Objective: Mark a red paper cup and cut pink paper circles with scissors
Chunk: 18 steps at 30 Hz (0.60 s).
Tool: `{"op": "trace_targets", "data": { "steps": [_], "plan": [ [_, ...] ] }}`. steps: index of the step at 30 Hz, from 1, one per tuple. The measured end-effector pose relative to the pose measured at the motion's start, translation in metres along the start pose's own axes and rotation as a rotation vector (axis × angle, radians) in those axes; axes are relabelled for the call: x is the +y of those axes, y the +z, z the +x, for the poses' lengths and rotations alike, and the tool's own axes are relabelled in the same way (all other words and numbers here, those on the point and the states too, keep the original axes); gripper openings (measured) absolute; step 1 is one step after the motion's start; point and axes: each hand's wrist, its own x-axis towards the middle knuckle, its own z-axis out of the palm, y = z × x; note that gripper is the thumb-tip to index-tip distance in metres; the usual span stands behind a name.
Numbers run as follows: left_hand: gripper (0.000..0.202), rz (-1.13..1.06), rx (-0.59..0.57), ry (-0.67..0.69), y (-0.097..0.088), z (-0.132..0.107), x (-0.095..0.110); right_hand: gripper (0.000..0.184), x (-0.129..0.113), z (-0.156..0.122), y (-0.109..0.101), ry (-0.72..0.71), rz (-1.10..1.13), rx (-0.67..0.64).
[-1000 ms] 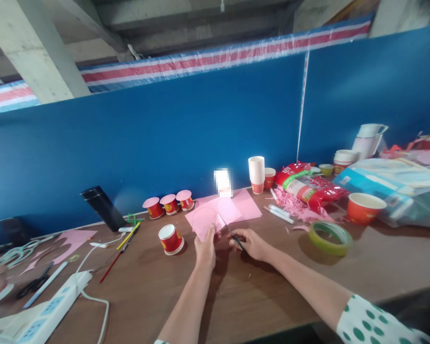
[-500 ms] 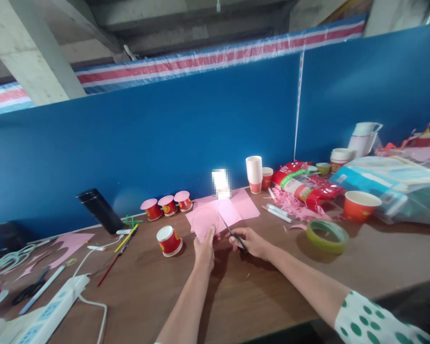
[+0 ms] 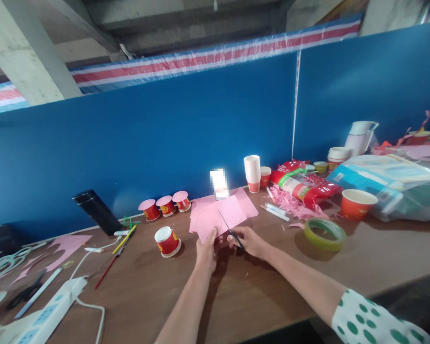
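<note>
My left hand [image 3: 208, 249] pinches the lower edge of a pink sheet of paper [image 3: 208, 223] that carries a faint round outline. In my right hand [image 3: 248, 241] is a pair of black-handled scissors [image 3: 235, 236], its blades pointing up and left along the paper's right side. Behind the held sheet, more pink paper [image 3: 249, 204] lies on the table. Left of my hands stands an upturned red paper cup [image 3: 169, 242] with a white top. Farther back are three red cups with pink discs on top [image 3: 166, 205].
Stacked paper cups [image 3: 252, 173], a red plastic packet [image 3: 304, 184], white pens [image 3: 275, 211], a yellow-green tape roll [image 3: 324, 234] and an orange cup [image 3: 358, 204] stand to the right. To the left lie a black cylinder [image 3: 98, 212], thin sticks [image 3: 116, 253] and a power strip [image 3: 53, 310].
The held pink paper and my left hand have shifted slightly right, closer to the scissors. The camera view has moved a little. Both hands keep their holds.
</note>
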Motion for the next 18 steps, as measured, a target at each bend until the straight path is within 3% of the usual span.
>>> {"op": "trace_targets", "data": {
  "steps": [18],
  "plan": [
    [0.032,0.003,0.005,-0.027,0.0008,-0.0002,-0.0002,0.032,0.0029,0.0006,-0.0004,0.004,-0.013,0.039]
  ]
}}
